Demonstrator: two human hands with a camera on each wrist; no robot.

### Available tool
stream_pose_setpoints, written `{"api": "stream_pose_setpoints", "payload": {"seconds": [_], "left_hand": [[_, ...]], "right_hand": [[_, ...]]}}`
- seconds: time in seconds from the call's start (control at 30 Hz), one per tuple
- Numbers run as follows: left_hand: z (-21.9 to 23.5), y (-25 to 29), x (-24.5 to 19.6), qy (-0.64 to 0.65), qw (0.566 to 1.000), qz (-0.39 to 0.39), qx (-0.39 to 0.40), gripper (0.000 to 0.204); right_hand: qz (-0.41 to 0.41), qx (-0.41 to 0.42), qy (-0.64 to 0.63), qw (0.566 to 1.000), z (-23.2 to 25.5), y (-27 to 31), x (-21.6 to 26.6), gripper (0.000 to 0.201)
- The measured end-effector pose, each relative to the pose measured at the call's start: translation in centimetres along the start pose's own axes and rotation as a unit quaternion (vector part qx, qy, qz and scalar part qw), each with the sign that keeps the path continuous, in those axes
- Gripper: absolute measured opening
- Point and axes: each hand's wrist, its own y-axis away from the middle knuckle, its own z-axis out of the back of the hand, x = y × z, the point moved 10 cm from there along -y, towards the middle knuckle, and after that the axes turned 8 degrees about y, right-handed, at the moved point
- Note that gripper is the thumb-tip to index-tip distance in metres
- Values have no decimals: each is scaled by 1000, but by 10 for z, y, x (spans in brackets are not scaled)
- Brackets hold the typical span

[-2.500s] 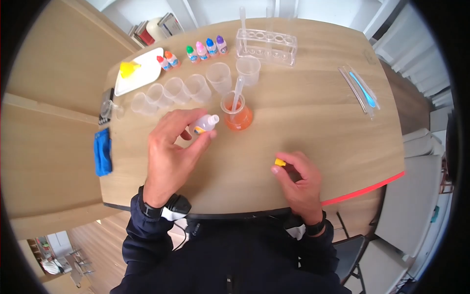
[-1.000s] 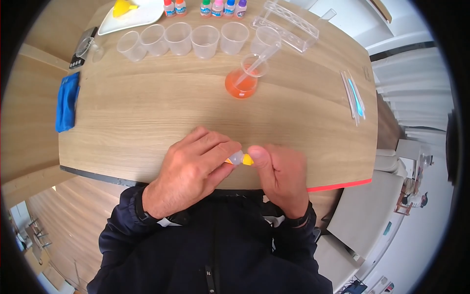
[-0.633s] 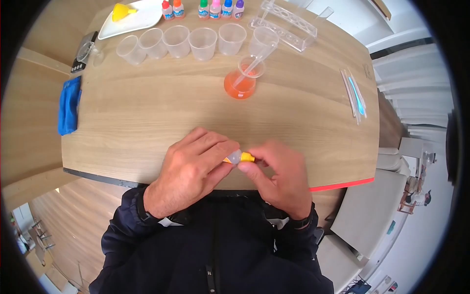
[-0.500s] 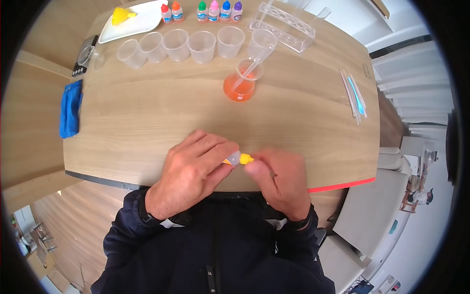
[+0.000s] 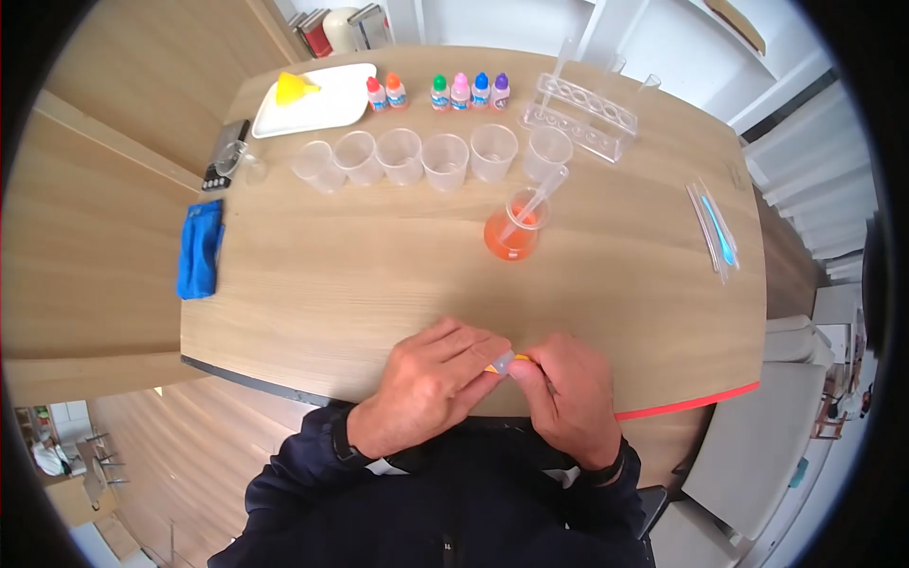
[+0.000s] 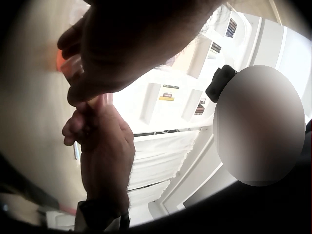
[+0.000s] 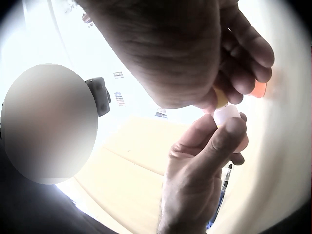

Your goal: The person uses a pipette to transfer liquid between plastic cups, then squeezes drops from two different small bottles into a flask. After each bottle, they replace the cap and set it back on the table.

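Observation:
Near the table's front edge, my left hand [image 5: 431,383] grips a small translucent dropper bottle [image 5: 503,363] on its side, its orange-yellow label mostly covered by my fingers. My right hand [image 5: 573,393] pinches the yellow cap [image 5: 522,359] at the bottle's neck. In the right wrist view the cap [image 7: 221,98] sits against the white top of the bottle [image 7: 227,115], between both hands. Beyond them stands a conical flask [image 5: 511,239] of orange liquid, with a clear plastic pipette [image 5: 542,197] leaning in it.
Several clear cups [image 5: 445,163] form a row behind the flask. Further back are capped dropper bottles [image 5: 460,92], a white tray [image 5: 331,107] with a yellow funnel [image 5: 293,89], and a test tube rack [image 5: 582,118]. A blue cloth [image 5: 200,251] lies left; wrapped stirrers [image 5: 715,232] lie right.
Both hands have come together near the table's front edge, bringing the yellow cap onto the bottle's neck. Over the last half second the right fingers shift around the cap, and the head view tilts up.

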Motion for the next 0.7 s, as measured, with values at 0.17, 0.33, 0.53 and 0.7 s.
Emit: {"api": "stream_pose_setpoints", "payload": {"seconds": [0.17,0.33,0.53,0.7], "left_hand": [[-2,2,7,-8,999,33,17,42],[-2,3,9,9,998,60,10,47],[-5,-2,4,18,997,61,36,46],[10,-16,3,-16,997,33,66,45]], "right_hand": [[3,-19,12,1000,-5,0,2,14],[15,-40,42,998,-4,-2,6,18],[34,-64,81,994,0,-6,11,22],[6,-96,-5,995,11,-9,0,24]]}}
